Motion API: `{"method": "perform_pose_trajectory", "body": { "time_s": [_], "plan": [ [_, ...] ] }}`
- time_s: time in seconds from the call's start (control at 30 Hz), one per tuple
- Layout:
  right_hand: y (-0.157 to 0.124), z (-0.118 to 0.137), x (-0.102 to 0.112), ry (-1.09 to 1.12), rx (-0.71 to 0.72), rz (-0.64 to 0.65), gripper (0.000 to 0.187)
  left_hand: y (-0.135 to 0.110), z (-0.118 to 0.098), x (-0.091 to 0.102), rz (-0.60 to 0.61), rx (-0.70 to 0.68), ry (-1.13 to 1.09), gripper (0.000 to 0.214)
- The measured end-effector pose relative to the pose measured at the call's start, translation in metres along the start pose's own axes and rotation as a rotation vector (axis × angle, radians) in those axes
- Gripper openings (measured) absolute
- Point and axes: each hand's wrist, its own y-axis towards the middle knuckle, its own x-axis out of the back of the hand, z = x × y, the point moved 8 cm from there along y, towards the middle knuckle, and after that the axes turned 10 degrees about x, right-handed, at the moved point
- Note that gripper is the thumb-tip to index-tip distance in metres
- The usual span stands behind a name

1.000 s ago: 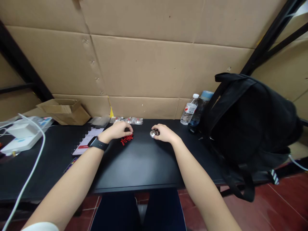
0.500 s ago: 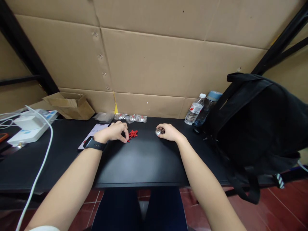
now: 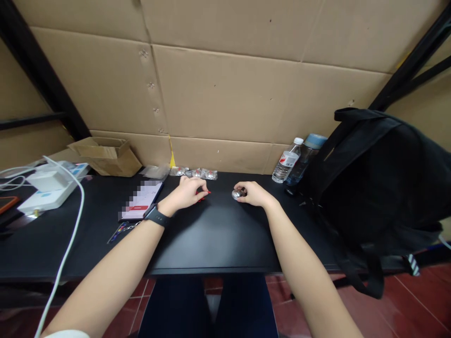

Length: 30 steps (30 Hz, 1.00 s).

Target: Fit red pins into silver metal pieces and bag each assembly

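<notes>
Our right hand (image 3: 256,193) grips a shiny silver, rounded metal piece (image 3: 237,194), thumb on its near side and fingers curled over its far side. We hold it low over the smooth black tabletop (image 3: 225,239); we cannot tell whether it touches the surface. Left of the silver piece, and apart from it, our left hand (image 3: 189,193) bends over a thin red tangled cord (image 3: 201,199), thumb and fingers drawn together. Most of the cord is hidden, so we cannot tell whether the fingertips pinch it. We wear a black watch with a dark strap (image 3: 157,216) on that wrist.

Beyond the silver piece and to its left, we see a row of small clear plastic packets (image 3: 198,173) with silver and red contents. Farther left of it lie a slim phone with a lit pale screen (image 3: 144,199) and an open brown cardboard box (image 3: 114,162); farthest left is a white power strip (image 3: 45,201). To the right of the silver piece and farther back stand a clear bottle with a white cap (image 3: 286,163) and a blue-lidded dark bottle (image 3: 314,142), with a large black fabric backpack (image 3: 380,178) beyond them.
</notes>
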Motion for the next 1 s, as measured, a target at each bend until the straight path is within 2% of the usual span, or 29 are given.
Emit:
{"method": "perform_pose_trajectory", "body": {
  "time_s": [0.3,0.5,0.6,0.73,0.83,0.93,1.0],
  "plan": [
    [0.004,-0.002,-0.004,-0.073,0.003,0.011,0.04,0.002,-0.008,-0.013,-0.054,-0.017,-0.042,0.012],
    [-0.004,-0.022,0.006,-0.086,-0.076,0.021,0.042,0.001,-0.008,-0.002,-0.167,0.05,-0.127,0.016],
    [-0.007,-0.024,0.01,-0.074,-0.052,0.027,0.039,0.0,-0.009,0.004,-0.21,0.069,-0.131,0.009],
    [-0.007,-0.021,0.015,-0.044,-0.023,0.005,0.038,-0.002,-0.01,0.011,-0.247,0.091,-0.134,0.014],
    [-0.004,-0.013,0.018,0.092,0.007,-0.064,0.048,-0.003,-0.011,0.012,-0.266,0.097,-0.129,0.016],
    [0.002,0.004,0.014,0.375,0.088,-0.143,0.06,-0.005,-0.014,0.014,-0.323,0.085,-0.121,0.014],
    [0.006,0.019,0.009,0.532,0.135,-0.198,0.061,-0.007,-0.016,0.014,-0.361,0.075,-0.114,0.011]
  ]
}}
